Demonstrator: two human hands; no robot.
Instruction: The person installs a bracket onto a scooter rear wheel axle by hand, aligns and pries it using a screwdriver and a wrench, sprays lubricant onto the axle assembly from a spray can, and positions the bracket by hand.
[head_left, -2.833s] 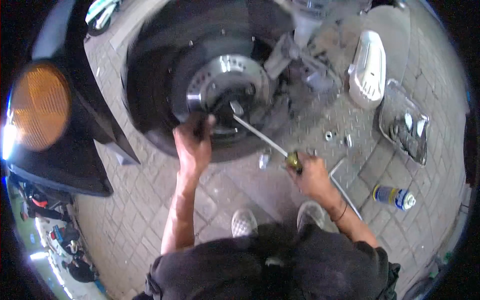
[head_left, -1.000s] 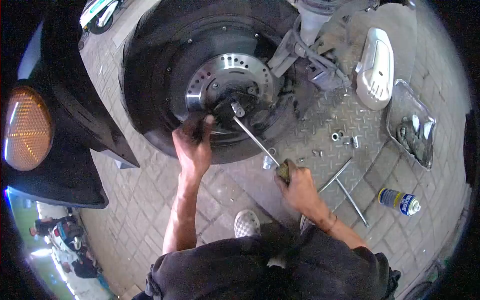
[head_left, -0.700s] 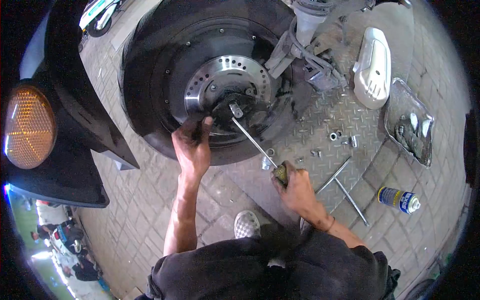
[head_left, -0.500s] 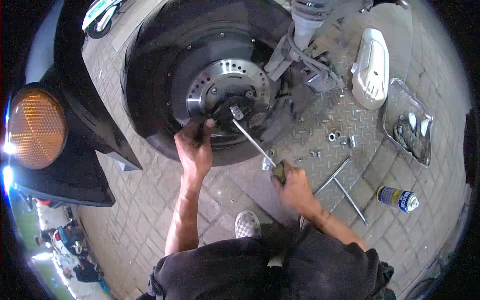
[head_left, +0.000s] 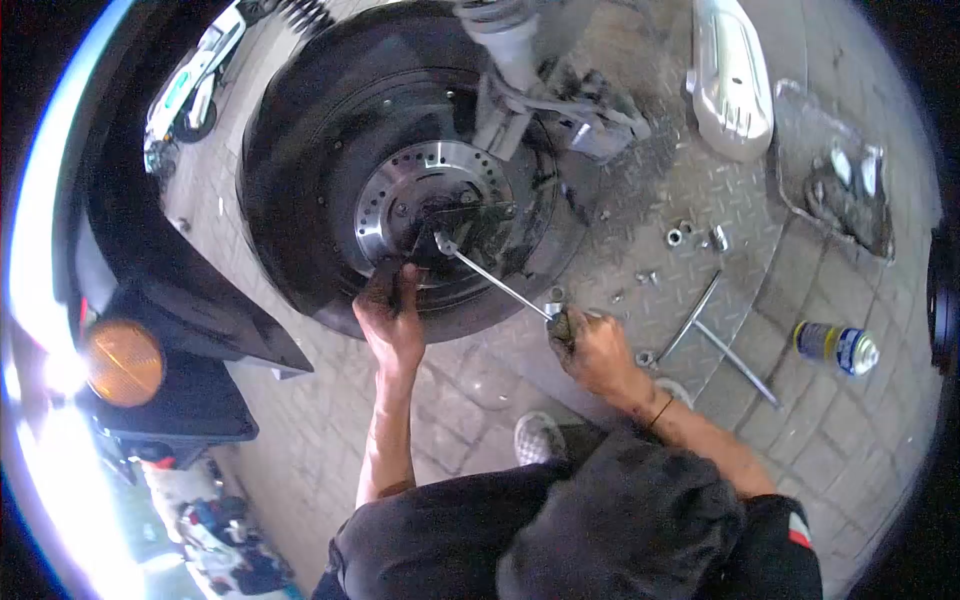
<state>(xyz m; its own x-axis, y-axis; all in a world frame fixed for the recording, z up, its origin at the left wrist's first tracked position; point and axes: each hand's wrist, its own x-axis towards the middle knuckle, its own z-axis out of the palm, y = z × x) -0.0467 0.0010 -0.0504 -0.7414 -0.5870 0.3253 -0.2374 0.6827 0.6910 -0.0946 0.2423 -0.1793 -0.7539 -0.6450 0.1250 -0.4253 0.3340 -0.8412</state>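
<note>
My right hand point(head_left: 595, 355) is wrapped around the handle end of a long silver socket wrench point(head_left: 498, 284). Its head reaches the hub at the centre of a black wheel point(head_left: 300, 190), just below the drilled brake disc point(head_left: 374, 215). At the wheel's lower edge is my left hand point(head_left: 392, 315), thumb up and apart from the fingers, left of the wrench head. The fingers are blackened and blend into the dark wheel; I see nothing held in them.
A T-handle wrench point(head_left: 735, 358) and loose sockets point(head_left: 720, 238) lie on the metal plate to the right. Further right are a spray can point(head_left: 838, 347), a tray point(head_left: 795, 190) and a silver cover point(head_left: 735, 90). An orange reflector point(head_left: 125, 362) on dark bodywork is at left.
The view has shifted, so the wheel sits further left. The wrench's head now meets the hub, where before a gap or joint showed beside the socket. Both hands keep nearly the same pose.
</note>
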